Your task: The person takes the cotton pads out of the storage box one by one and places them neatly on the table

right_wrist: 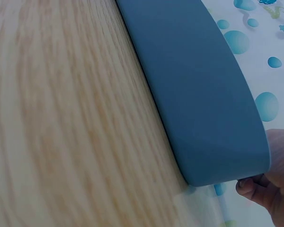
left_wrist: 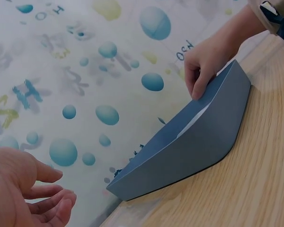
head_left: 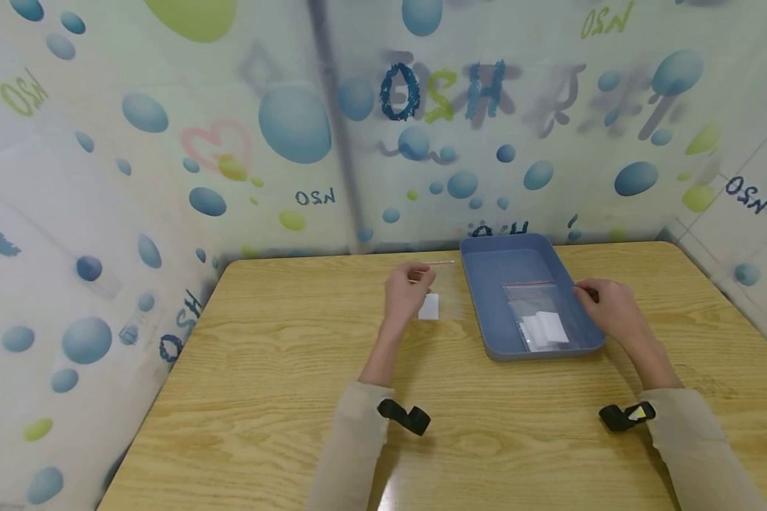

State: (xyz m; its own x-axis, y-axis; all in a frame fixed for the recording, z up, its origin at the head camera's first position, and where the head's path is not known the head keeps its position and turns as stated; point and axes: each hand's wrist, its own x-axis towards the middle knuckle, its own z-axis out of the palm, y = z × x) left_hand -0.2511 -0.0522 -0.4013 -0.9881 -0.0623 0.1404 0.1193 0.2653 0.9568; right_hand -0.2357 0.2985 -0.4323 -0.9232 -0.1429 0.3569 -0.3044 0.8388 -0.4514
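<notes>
My left hand (head_left: 409, 294) hovers over the left side of a clear zip bag (head_left: 447, 287), fingers loosely bent and nothing between them in the left wrist view. A white square (head_left: 429, 306) shows through the bag, which lies on the table. To its right stands a blue-grey tray (head_left: 508, 266). Its right rim is pinched by my right hand (head_left: 607, 309), with the fingertips right at the edge. Inside the tray, toward the front, lie clear zip bags (head_left: 518, 298) with several white pieces (head_left: 546, 328) in them.
The wooden table (head_left: 281, 369) ends at the back against a patterned curtain (head_left: 390, 177) with blue and green spots. More curtain hangs along the left and right sides. The tray's back end reaches close to the table's far edge.
</notes>
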